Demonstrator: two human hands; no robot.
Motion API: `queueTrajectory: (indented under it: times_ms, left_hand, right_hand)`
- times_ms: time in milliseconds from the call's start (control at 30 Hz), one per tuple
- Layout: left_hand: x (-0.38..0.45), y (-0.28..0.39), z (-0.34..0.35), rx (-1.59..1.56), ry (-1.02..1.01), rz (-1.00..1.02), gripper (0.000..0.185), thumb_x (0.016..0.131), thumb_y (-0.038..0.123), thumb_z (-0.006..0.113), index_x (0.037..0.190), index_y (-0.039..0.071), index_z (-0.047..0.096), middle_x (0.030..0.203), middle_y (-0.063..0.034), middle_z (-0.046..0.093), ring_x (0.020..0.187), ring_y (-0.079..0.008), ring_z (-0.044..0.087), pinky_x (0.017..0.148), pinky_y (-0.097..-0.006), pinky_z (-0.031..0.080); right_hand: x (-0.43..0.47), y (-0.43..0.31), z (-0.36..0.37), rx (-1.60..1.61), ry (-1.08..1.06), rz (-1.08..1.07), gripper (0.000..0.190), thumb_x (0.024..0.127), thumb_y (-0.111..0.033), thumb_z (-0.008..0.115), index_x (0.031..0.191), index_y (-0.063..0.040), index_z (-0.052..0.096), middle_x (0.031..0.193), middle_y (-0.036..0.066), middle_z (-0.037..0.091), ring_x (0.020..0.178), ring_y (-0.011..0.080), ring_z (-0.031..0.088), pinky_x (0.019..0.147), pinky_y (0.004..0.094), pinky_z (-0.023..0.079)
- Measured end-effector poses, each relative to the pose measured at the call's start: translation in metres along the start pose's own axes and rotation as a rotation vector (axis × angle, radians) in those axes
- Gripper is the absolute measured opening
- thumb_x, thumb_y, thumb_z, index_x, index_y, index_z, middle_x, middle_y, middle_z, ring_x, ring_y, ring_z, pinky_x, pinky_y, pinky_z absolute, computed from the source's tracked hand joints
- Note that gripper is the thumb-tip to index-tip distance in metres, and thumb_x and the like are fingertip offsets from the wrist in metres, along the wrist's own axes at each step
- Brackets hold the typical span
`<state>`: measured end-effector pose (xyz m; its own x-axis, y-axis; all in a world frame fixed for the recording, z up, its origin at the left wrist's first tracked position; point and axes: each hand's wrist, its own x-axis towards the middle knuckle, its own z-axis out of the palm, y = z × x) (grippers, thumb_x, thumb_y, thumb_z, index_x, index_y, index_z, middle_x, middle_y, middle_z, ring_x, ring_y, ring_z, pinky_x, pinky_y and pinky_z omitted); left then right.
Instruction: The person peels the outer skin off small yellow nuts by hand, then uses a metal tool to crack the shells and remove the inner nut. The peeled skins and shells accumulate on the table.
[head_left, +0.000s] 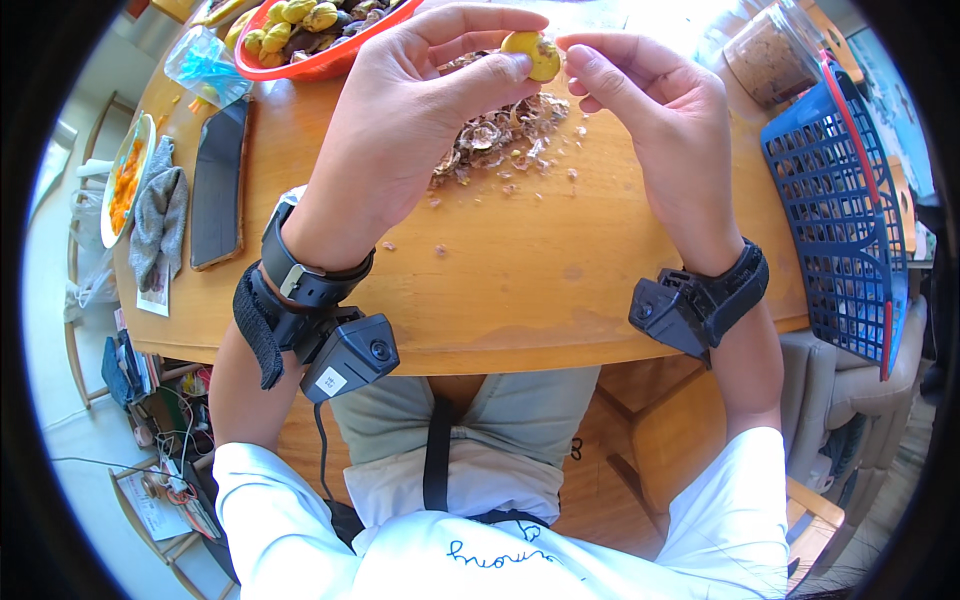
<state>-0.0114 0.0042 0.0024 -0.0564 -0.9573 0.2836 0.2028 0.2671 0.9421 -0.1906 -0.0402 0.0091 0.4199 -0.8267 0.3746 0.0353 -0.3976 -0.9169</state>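
Between thumb and fingers, my left hand (420, 105) holds a small round yellow fruit or nut (532, 56) with a brown, rough patch on its right side. My right hand (652, 112) is raised close beside it, thumb and forefinger nearly together at that patch. Whether a scrap is pinched there is too small to tell. Below the hands, a heap of papery brown skins (502, 139) lies on the wooden table (510, 277), partly hidden by my left hand. An orange-red plastic basket (300, 71) of yellow and dark pieces stands beyond my left hand.
At left lie a smartphone (217, 184), a grey cloth (159, 202), a plate of orange food (124, 184) and a plastic bag (206, 67). On the right stand a blue plastic basket (832, 195) with red handles and a clear jar (772, 56) of brown contents.
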Motion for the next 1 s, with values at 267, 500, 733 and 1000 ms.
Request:
queueTrajectory:
  times_ms: [267, 500, 733, 1000]
  left_hand:
    - [-0.0032, 0.0007, 0.0011, 0.114, 0.031, 0.011, 0.028, 0.085, 0.005, 0.061, 0.112, -0.002, 0.057, 0.103, -0.0109, 0.063, 0.093, -0.0134, 0.062, 0.084, -0.0243, 0.051]
    - [-0.0032, 0.0014, 0.0011, 0.097, 0.007, 0.003, 0.022, 0.084, 0.004, 0.062, 0.105, -0.002, 0.058, 0.099, -0.0098, 0.064, 0.090, -0.0124, 0.062, 0.082, -0.0239, 0.051]
    - [-0.0054, 0.0004, 0.0021, 0.065, 0.004, -0.013, 0.022, 0.083, 0.005, 0.063, 0.103, -0.002, 0.058, 0.097, -0.0096, 0.064, 0.089, -0.0119, 0.062, 0.080, -0.0241, 0.051]
    - [-0.0060, -0.0006, 0.0001, 0.007, -0.035, -0.052, 0.020, 0.084, 0.006, 0.063, 0.101, -0.001, 0.059, 0.100, -0.0092, 0.063, 0.089, -0.0106, 0.061, 0.078, -0.0239, 0.051]
  right_hand:
    - [-0.0027, 0.0007, 0.0038, 0.024, -0.046, -0.037, 0.023, 0.082, 0.003, 0.063, 0.104, 0.006, 0.062, 0.096, 0.011, 0.065, 0.091, 0.0133, 0.062, 0.081, 0.0215, 0.050]
    - [-0.0042, -0.0020, 0.0042, -0.007, -0.080, -0.051, 0.020, 0.080, 0.005, 0.064, 0.100, 0.006, 0.062, 0.094, 0.009, 0.063, 0.088, 0.0132, 0.062, 0.079, 0.0219, 0.050]
    - [-0.0050, 0.0005, 0.0060, -0.104, -0.091, -0.181, 0.021, 0.078, 0.005, 0.066, 0.098, 0.006, 0.063, 0.093, 0.007, 0.062, 0.084, 0.0118, 0.061, 0.077, 0.0211, 0.049]
    - [-0.0067, 0.0004, 0.0063, -0.265, -0.142, -0.273, 0.018, 0.076, 0.007, 0.068, 0.093, 0.006, 0.063, 0.088, 0.006, 0.061, 0.081, 0.0103, 0.060, 0.073, 0.0202, 0.048]
